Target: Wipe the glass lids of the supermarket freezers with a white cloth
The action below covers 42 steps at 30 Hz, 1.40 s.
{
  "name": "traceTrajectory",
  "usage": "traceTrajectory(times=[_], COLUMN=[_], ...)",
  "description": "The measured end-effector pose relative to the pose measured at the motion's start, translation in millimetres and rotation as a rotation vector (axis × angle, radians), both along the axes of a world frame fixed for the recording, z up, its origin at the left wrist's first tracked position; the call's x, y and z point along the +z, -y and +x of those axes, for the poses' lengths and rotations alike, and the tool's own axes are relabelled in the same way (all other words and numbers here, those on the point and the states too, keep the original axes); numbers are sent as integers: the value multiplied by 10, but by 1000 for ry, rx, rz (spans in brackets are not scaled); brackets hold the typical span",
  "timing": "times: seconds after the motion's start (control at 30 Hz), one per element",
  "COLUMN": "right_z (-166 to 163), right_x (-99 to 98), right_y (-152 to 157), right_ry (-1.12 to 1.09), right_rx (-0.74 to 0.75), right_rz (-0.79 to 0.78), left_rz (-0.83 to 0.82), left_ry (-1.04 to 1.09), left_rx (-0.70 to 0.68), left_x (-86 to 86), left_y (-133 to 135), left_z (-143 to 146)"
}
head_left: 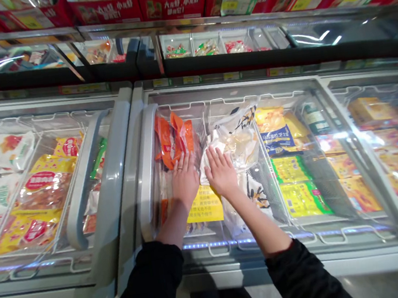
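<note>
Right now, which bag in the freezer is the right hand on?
The white bag with black print; the right hand lies flat on it. The orange packets sit by the left hand.

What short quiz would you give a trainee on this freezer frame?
1. True or false: the left hand and the right hand both lie flat, fingers open, inside the freezer.
2. Which lie just past the left hand's fingertips? A. orange packets B. green bottles C. blue tins
3. Fill in: the right hand rests on ___ packets.
Key: 1 true; 2 A; 3 white packets.
</note>
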State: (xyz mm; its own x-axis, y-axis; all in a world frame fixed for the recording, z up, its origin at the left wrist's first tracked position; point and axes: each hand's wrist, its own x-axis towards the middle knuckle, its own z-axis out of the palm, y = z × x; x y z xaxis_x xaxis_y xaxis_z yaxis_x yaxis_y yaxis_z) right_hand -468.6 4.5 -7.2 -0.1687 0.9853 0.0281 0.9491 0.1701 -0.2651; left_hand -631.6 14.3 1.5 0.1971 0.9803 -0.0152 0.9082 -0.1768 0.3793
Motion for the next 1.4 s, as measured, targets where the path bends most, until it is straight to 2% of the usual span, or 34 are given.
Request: traceTrajectory(times=[0.13,0.23,0.3,0.37,0.5,0.57,0.63,0.77,0.83,0.9,1.0,1.1,1.23,1.3,1.4], right_z=[72,302,421,456,265,126,38,113,231,344,424,376,242,208,266], right_x=[118,137,108,63,-14,-27,-19,31,46,35,-32,-125,-190,-173,-97], right_y=[514,695,574,285,-381,-532,-497,-113,32,40,-221,-660,-1076,-1098,-936], right_ry=[12,7,8,12,-7,-25,-39,-32,-15,-2,-7,-13,1,-10,-34], right_rx=[159,135,70,-7,-89,-61,7,169,185,152,35,-90,-157,-135,35], right_rz=[-87,-110,-92,-70,-79,-89,-85,-92,-96,-86,-44,-24,-38,-25,-43], left_rz=[-87,-115,-118,-105,-64,-71,-83,-63,-41,-17,13,35,51,48,59], left_ry=[-8,-4,-11,0,27,21,11,8,12,9,13,21,2,-9,5], left_rx=[3,-3,-5,-1,21,27,26,16,10,5,-52,-100,-69,-49,-25], left_x=[64,82,78,66,43,42,46,53,50,39,-3,-62,-120,-142,-175], left_y=[-16,-14,-9,-2,3,-3,-9,10,23,4,-174,-548,-1063,-1200,-1246], left_z=[0,-6,-6,0,17,22,23,15,5,-15,-71,-129,-117,-82,-48])
